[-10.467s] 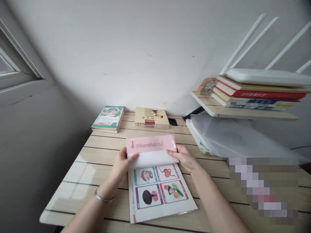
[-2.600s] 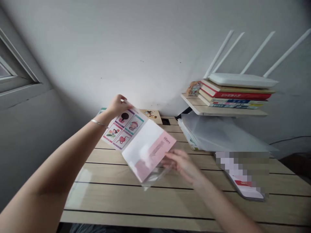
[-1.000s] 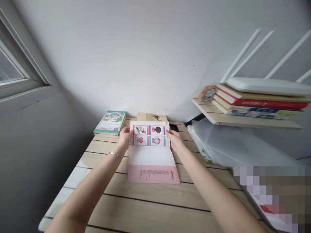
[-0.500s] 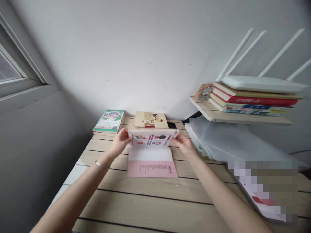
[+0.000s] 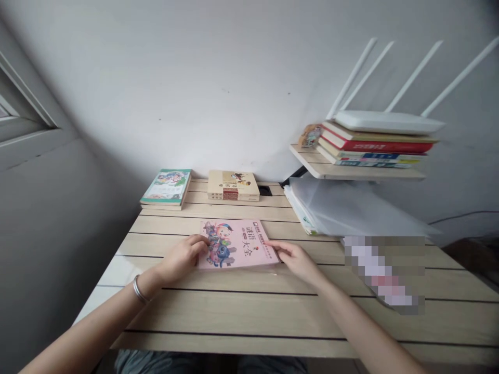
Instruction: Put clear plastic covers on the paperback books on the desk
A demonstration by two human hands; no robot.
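A pink book (image 5: 238, 244) with cartoon figures and Chinese characters on its cover is closed, cover up, near the middle of the wooden table (image 5: 234, 317). My left hand (image 5: 186, 257) grips its left edge with curled fingers; a silver bangle circles that wrist. At the book's right edge my right hand (image 5: 294, 259) holds on, fingers on the cover and the rest partly hidden. Whether the book's underside touches the table all along, I cannot tell.
Behind stand a stack of green-edged books (image 5: 167, 188) and a stack of beige books (image 5: 234, 185). At right, a raised shelf (image 5: 331, 170) carries several books (image 5: 382, 148) under a white router (image 5: 390, 122). Beneath it lies a translucent plastic sheet (image 5: 351, 208). A pixelated object (image 5: 385, 270) rests front right.
The pink book has gone from standing open, with inner pages showing, to closed with its cover up. Both hands have come lower and nearer along its sides. The view has shifted.
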